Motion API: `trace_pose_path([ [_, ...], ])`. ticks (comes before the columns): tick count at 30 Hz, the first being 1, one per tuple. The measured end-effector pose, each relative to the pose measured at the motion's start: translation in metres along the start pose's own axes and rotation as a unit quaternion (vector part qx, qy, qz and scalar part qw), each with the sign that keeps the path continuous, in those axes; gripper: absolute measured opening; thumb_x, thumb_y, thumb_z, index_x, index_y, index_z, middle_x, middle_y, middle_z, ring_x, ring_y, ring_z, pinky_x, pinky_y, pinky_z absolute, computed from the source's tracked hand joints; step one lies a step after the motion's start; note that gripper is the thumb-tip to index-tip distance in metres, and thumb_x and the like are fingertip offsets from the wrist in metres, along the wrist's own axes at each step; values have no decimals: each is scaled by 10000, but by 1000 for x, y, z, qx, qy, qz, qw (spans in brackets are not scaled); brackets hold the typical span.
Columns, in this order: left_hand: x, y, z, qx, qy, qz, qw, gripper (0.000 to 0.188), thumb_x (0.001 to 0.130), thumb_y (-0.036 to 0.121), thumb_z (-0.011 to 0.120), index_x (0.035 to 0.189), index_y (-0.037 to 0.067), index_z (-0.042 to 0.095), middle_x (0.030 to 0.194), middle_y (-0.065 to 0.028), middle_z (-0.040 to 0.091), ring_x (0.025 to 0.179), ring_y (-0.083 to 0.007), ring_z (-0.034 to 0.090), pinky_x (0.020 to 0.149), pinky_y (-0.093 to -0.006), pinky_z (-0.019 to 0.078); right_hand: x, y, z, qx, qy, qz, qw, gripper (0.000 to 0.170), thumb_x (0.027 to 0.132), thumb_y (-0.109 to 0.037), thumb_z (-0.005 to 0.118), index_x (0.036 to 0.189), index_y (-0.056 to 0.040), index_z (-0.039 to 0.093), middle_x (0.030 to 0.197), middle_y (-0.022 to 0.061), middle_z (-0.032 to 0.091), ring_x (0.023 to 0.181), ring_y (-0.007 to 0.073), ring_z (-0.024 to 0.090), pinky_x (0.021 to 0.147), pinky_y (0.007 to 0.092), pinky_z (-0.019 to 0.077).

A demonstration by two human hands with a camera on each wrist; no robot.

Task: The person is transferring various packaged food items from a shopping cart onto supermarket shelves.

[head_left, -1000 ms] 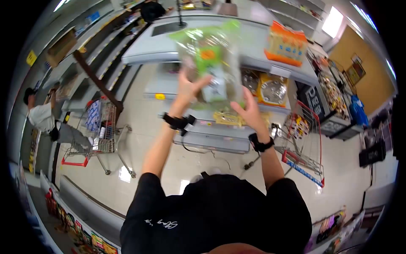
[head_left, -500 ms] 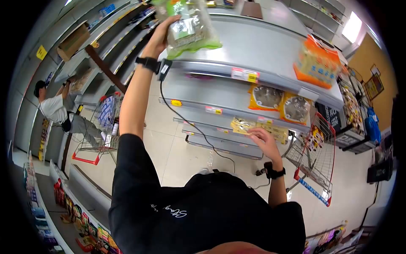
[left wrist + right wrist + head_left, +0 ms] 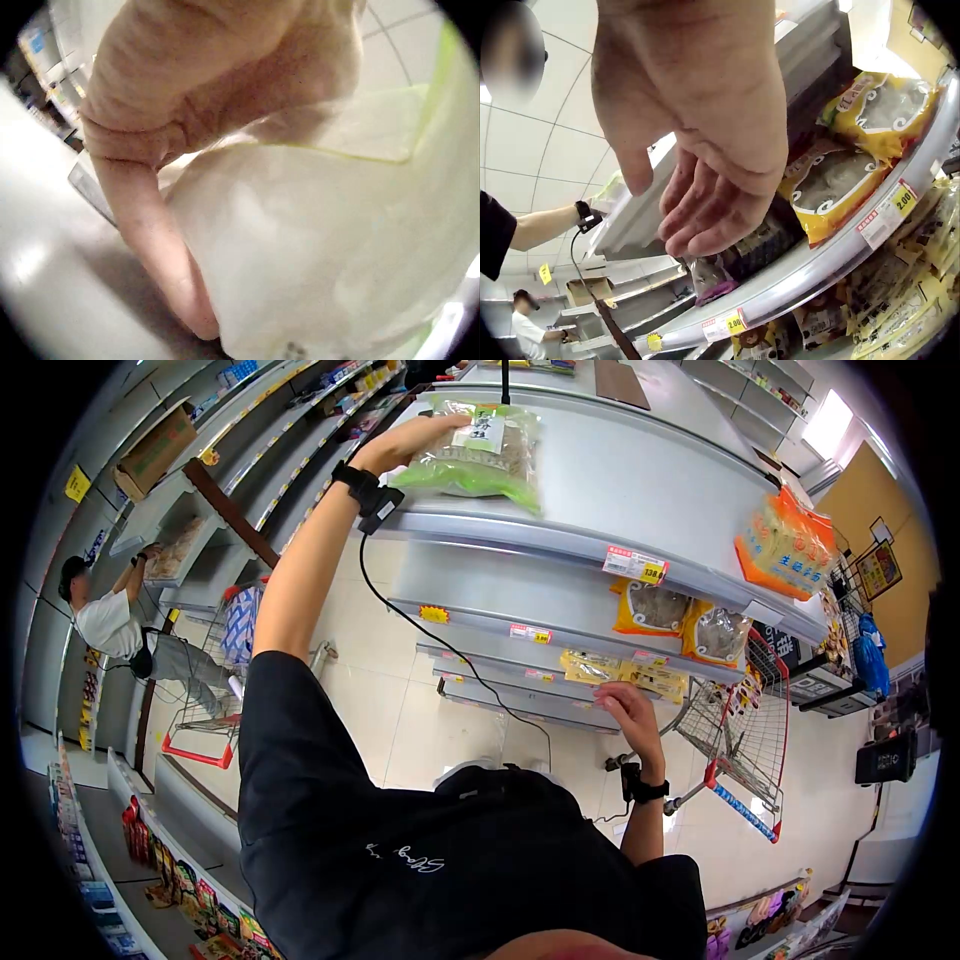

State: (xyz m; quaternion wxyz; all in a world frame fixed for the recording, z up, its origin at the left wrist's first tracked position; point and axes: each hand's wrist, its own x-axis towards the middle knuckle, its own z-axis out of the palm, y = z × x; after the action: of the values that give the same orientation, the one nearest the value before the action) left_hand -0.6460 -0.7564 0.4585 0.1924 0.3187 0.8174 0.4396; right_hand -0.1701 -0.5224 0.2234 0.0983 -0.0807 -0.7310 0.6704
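My left hand [image 3: 415,442] grips a clear and green plastic food bag [image 3: 490,490] at its left side, over the left part of the top shelf [image 3: 620,485]. Up close in the left wrist view, one finger [image 3: 161,259] lies along the edge of the pale bag [image 3: 315,232]; the bag hides the other fingertips. Nothing is in my right hand [image 3: 632,722], which hangs with loosely bent fingers in front of the lower shelves. The right wrist view has this hand [image 3: 705,142] before yellow-edged packets [image 3: 836,191] on a shelf.
An orange package [image 3: 790,545] stands at the top shelf's right end. Below it are yellow packets [image 3: 650,608] and flat yellow packs [image 3: 655,678]. A shopping cart [image 3: 745,750] stands at right. Another person [image 3: 110,622] stands at far left beside a second cart [image 3: 205,710].
Both hands were at the bag; the right hand came away and dropped to the lower right. The left hand carried the bag leftward, then brought it down over the top shelf.
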Motion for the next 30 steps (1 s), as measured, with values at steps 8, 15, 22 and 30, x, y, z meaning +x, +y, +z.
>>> trace_pose_path([
  [8, -27, 2, -11, 146, 101, 1, 984, 861, 781, 732, 602, 1222, -7, 639, 1031, -145, 686, 820, -219, 673, 678, -332, 557, 17, 3, 19, 16, -24, -4, 1000, 226, 960, -81, 591, 1159, 22, 611, 1075, 81, 669, 979, 161, 648, 895, 292, 508],
  [15, -49, 16, -19, 167, 190, 97, 963, 821, 739, 656, 705, 1174, -37, 642, 902, -134, 718, 669, -196, 706, 590, -293, 589, 22, 13, 33, 15, -36, 6, 999, 212, 961, -95, 600, 1144, 11, 620, 1084, 67, 660, 994, 140, 633, 888, 284, 506],
  [22, -120, 62, 7, 170, 220, 359, 891, 322, 969, 249, 558, 1197, 42, 654, 801, -104, 701, 533, -128, 602, 533, -246, 469, -15, 34, 53, -32, 39, 50, 997, 206, 956, -119, 616, 1127, -6, 635, 963, 33, 673, 912, 121, 643, 839, 278, 510],
  [30, -173, 17, 232, 1, 113, 254, 961, 204, 1011, 135, 500, 939, 35, 663, 575, -41, 480, 488, -88, 345, 472, -260, 270, -134, 22, 12, -136, 231, 146, 952, 211, 976, -210, 606, 1024, -43, 726, 687, -10, 561, 580, 49, 457, 508, 247, 358],
])
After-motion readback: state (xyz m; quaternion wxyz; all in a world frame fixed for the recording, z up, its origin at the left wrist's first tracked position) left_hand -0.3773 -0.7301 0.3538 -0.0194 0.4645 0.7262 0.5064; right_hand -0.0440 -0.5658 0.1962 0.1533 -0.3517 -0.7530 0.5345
